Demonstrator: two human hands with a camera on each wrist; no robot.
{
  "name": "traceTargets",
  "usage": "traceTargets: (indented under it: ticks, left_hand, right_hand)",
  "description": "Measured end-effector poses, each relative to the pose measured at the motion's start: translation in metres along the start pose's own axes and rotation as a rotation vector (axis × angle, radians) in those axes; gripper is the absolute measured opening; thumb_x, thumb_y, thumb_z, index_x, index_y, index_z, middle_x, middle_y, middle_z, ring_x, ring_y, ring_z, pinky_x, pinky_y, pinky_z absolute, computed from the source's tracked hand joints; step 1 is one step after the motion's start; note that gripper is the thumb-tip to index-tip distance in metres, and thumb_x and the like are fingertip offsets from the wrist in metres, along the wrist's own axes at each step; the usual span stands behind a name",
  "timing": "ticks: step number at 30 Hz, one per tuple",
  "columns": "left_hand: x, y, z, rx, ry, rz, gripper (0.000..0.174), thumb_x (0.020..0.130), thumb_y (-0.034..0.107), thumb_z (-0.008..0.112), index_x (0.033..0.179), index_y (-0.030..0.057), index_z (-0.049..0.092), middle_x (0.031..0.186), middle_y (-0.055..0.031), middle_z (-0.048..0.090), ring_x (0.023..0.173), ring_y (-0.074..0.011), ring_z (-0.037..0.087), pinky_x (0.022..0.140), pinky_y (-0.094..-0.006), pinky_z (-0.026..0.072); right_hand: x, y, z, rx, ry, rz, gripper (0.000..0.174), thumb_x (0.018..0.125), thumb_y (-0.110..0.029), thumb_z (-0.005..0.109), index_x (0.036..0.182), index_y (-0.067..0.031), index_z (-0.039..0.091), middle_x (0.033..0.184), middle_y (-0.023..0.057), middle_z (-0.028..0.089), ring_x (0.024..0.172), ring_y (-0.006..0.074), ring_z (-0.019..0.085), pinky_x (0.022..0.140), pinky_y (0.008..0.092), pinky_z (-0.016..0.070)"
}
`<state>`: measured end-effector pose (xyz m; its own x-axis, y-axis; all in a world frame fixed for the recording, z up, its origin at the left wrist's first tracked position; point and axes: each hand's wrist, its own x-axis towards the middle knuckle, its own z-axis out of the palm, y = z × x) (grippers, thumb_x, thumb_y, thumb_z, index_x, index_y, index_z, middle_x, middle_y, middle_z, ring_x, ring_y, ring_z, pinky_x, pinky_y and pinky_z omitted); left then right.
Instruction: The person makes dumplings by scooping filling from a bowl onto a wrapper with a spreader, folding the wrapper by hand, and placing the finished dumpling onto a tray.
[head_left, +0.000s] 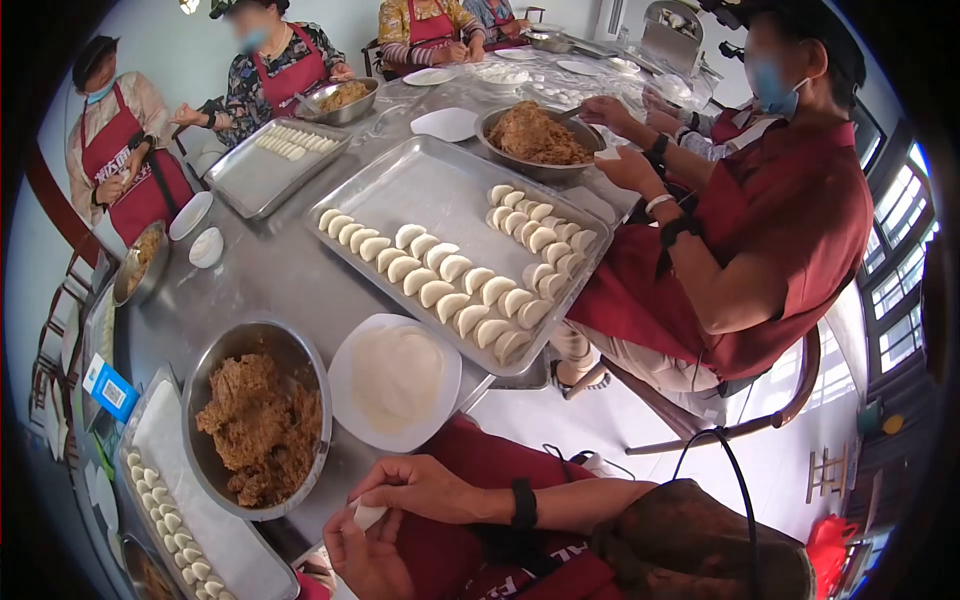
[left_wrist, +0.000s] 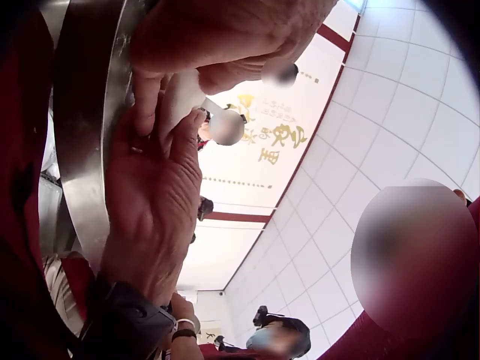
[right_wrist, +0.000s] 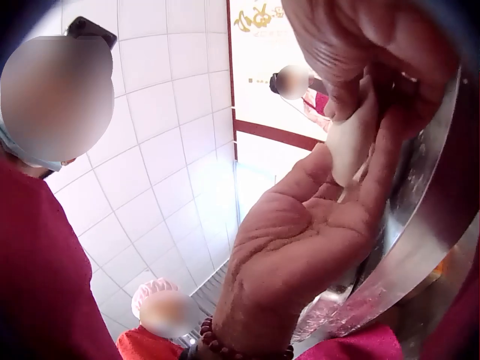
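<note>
Both bare hands work on a small white dumpling (head_left: 370, 515) of folded dough, low in front of the body in the head view. My left hand (head_left: 368, 560) cradles it from below, thumb and fingers bent around its sides. From the right comes my right hand (head_left: 428, 490), a black band on its wrist, pinching the dough's edge. In the left wrist view the dumpling (left_wrist: 180, 101) sits between the fingertips of both hands. The right wrist view shows the dumpling (right_wrist: 351, 142) pale and smooth, its upper end hidden by fingers.
Close by stand a steel bowl (head_left: 322, 400) of brown filling (head_left: 250, 430) and a white plate (head_left: 345, 375) with pale, floury rounds. Beyond lies a large metal tray (head_left: 400, 190) with rows of dumplings. Another tray (head_left: 180, 420) is at left. A person (head_left: 740, 220) sits at right.
</note>
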<state>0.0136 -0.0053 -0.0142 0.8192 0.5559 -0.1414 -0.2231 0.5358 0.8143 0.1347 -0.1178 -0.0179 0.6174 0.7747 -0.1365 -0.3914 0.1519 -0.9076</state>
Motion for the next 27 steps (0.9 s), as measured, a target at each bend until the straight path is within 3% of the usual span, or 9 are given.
traceTargets:
  ticks: [4,6,8,11,16,17,23,26,27]
  left_hand:
    - [-0.003,0.014,0.031,-0.316,0.092,-0.199,0.035,0.103,0.029,0.047,0.122,-0.0005,0.049,0.121,-0.0199,0.058,0.113,-0.0358,0.060,0.101,-0.0526,0.0496]
    - [0.001,0.009,0.018,-0.470,0.130,-0.376,0.040,0.104,0.033,0.045,0.126,-0.0008,0.049,0.123,-0.0199,0.057,0.117,-0.0344,0.057,0.104,-0.0522,0.0473]
    - [0.006,0.000,0.012,-0.711,-0.014,-0.456,0.037,0.104,0.027,0.043,0.126,-0.0023,0.050,0.126,-0.0194,0.056,0.120,-0.0316,0.055,0.107,-0.0502,0.0450]
    - [0.006,-0.005,0.007,-0.839,-0.082,-0.468,0.047,0.106,0.033,0.034,0.133,-0.0028,0.046,0.135,-0.0180,0.052,0.130,-0.0292,0.048,0.114,-0.0492,0.0343]
    - [0.002,0.007,0.019,-0.743,-0.046,-0.405,0.048,0.107,0.032,0.031,0.134,-0.0062,0.044,0.131,-0.0179,0.055,0.121,-0.0291,0.054,0.108,-0.0456,0.0414]
    - [0.003,0.008,0.020,-0.723,-0.028,-0.401,0.049,0.108,0.032,0.030,0.134,-0.0066,0.044,0.131,-0.0179,0.055,0.121,-0.0289,0.055,0.108,-0.0453,0.0420]
    - [0.002,0.008,0.020,-0.754,-0.011,-0.396,0.047,0.107,0.030,0.030,0.133,-0.0070,0.044,0.132,-0.0189,0.054,0.122,-0.0286,0.053,0.107,-0.0451,0.0420]
    - [0.000,0.002,0.007,-0.778,-0.052,-0.397,0.043,0.106,0.026,0.033,0.132,-0.0059,0.045,0.133,-0.0187,0.053,0.125,-0.0296,0.051,0.109,-0.0461,0.0403]
    - [0.001,-0.001,0.000,-0.800,-0.079,-0.430,0.041,0.105,0.024,0.034,0.131,-0.0053,0.046,0.134,-0.0183,0.053,0.126,-0.0301,0.049,0.109,-0.0469,0.0395]
  right_hand:
    - [-0.005,-0.015,0.001,0.198,-0.043,0.192,0.018,0.094,-0.015,0.066,0.108,-0.0027,0.067,0.105,0.0023,0.070,0.096,0.0080,0.064,0.084,0.0255,0.0521]
    - [-0.008,-0.020,0.006,-0.053,0.006,0.055,0.015,0.093,-0.013,0.067,0.104,-0.0029,0.068,0.102,0.0031,0.070,0.095,0.0100,0.065,0.083,0.0265,0.0526]
    - [-0.010,-0.017,0.005,-0.257,0.049,-0.096,0.012,0.092,-0.011,0.068,0.100,-0.0032,0.070,0.099,0.0042,0.071,0.094,0.0117,0.066,0.082,0.0273,0.0528]
    - [-0.006,-0.009,0.002,-0.389,0.051,-0.291,0.008,0.088,-0.007,0.070,0.095,-0.0033,0.071,0.098,0.0061,0.072,0.095,0.0145,0.066,0.084,0.0287,0.0526]
    - [-0.004,-0.015,-0.001,-0.444,-0.032,-0.424,0.014,0.081,-0.004,0.074,0.095,-0.0067,0.072,0.100,0.0051,0.070,0.104,0.0205,0.064,0.089,0.0326,0.0509]
    - [-0.003,-0.017,-0.003,-0.498,-0.062,-0.413,0.016,0.081,-0.008,0.075,0.098,-0.0081,0.073,0.102,0.0042,0.070,0.112,0.0204,0.060,0.091,0.0327,0.0506]
    - [-0.002,-0.022,-0.005,-0.574,-0.124,-0.356,0.017,0.083,-0.012,0.073,0.100,-0.0106,0.073,0.104,0.0042,0.069,0.114,0.0231,0.060,0.093,0.0348,0.0505]
    - [0.003,-0.012,-0.012,-0.549,-0.180,-0.430,0.016,0.083,-0.014,0.073,0.098,-0.0105,0.072,0.102,0.0053,0.069,0.112,0.0237,0.060,0.091,0.0357,0.0510]
    - [0.001,-0.008,-0.012,-0.486,-0.171,-0.363,0.014,0.083,-0.013,0.073,0.097,-0.0097,0.072,0.103,0.0035,0.070,0.114,0.0239,0.059,0.095,0.0361,0.0482]
